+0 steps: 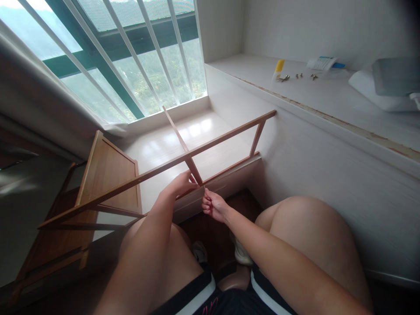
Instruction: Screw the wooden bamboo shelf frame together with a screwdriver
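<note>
A brown wooden frame (154,169) of slim bars stands on the pale window ledge, with a crossbar meeting its lower rail in front of me. My left hand (182,183) is closed on the frame's lower rail, just left of that joint. Right beside the joint, my right hand (213,204) is closed in a pinch. A thin, light-coloured rod (204,187) sticks up from its fingertips towards the rail; its kind is too small to make out.
Several small metal screws (285,78) lie on the white shelf (249,70) at upper right, with a yellow-capped tube (278,69) and a small plastic packet (323,63). Wooden panels (111,170) lean at the left. A barred window (131,57) is ahead.
</note>
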`<state>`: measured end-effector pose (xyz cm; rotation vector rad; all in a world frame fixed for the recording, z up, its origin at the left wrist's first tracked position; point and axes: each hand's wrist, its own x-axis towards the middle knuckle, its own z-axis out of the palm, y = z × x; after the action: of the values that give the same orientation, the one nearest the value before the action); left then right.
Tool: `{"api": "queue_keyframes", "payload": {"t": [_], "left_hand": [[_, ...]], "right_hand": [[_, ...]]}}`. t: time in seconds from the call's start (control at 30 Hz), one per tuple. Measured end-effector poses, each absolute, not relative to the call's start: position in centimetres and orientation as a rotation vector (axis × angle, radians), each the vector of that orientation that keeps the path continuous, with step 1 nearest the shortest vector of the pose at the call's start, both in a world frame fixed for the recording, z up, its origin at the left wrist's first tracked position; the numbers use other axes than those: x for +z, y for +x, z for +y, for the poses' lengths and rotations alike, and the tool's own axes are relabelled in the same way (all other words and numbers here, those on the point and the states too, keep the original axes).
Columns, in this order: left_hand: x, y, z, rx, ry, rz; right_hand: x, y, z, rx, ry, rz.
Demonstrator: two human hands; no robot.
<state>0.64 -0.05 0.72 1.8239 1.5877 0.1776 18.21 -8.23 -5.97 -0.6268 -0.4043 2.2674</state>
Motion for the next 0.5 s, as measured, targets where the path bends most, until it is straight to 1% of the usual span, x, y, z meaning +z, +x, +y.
{"api": "queue_keyframes", "payload": {"t": [0.5], "left_hand": [[0.42,0.3,0.16,0.165,1.881,1.548]], "right_hand": [[-6.87,17.68,-7.51,1.688,-1.094,-1.013]]}}
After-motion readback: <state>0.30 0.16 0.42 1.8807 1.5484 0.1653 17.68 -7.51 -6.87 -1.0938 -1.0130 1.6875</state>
